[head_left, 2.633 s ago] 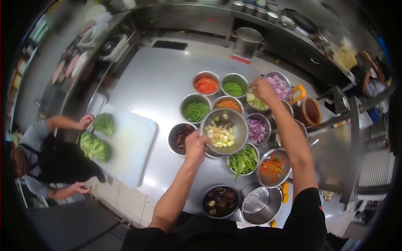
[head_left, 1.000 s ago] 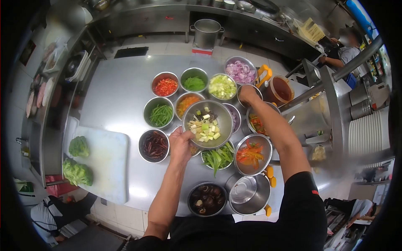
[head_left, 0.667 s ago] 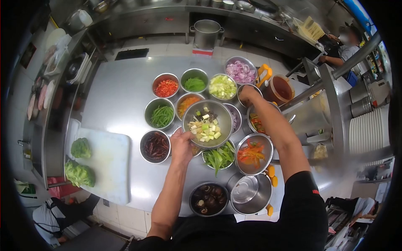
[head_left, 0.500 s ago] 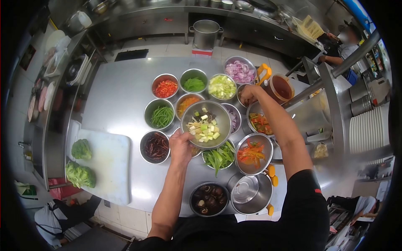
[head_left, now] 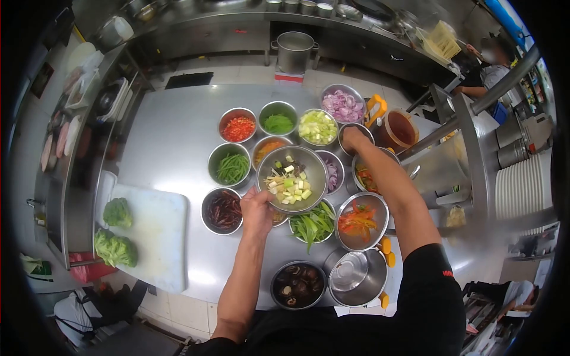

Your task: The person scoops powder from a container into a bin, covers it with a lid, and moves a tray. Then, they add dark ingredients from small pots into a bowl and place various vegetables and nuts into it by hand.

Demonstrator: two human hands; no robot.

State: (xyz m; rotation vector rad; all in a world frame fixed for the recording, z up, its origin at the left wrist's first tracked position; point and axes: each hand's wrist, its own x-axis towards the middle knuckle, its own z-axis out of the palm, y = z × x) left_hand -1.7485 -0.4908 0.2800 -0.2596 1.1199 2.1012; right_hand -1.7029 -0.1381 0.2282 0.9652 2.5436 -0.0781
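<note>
My left hand (head_left: pixel 257 212) grips the rim of a steel bowl (head_left: pixel 274 161) and holds it above the other containers. Inside lie pale green chopped pieces (head_left: pixel 291 188), yellowish shreds and something dark. My right hand (head_left: pixel 354 140) reaches down into a steel container (head_left: pixel 367 132) at the right, its fingers hidden by the wall and the hand itself. Beside that container stand chopped pale green vegetable (head_left: pixel 317 126), sliced purple onion (head_left: pixel 343 107) and a tub of red-brown sauce (head_left: pixel 401 129). Below the held bowl is a container of green leafy slices (head_left: pixel 312 223).
Several containers surround the bowl, with chopped red chili (head_left: pixel 238 129), green beans (head_left: pixel 232 168), dried chilies (head_left: pixel 223 210), pepper strips (head_left: pixel 357 219) and mushrooms (head_left: pixel 298 285). Broccoli (head_left: pixel 116 248) rests on a white cutting board (head_left: pixel 160 237). A shelf post (head_left: pixel 475 154) rises at the right. Other people are at the edges.
My right hand has sunk deeper into its container, so less of its fingers shows. My left hand and the held bowl stay nearly in place, while the whole view shifts slightly.
</note>
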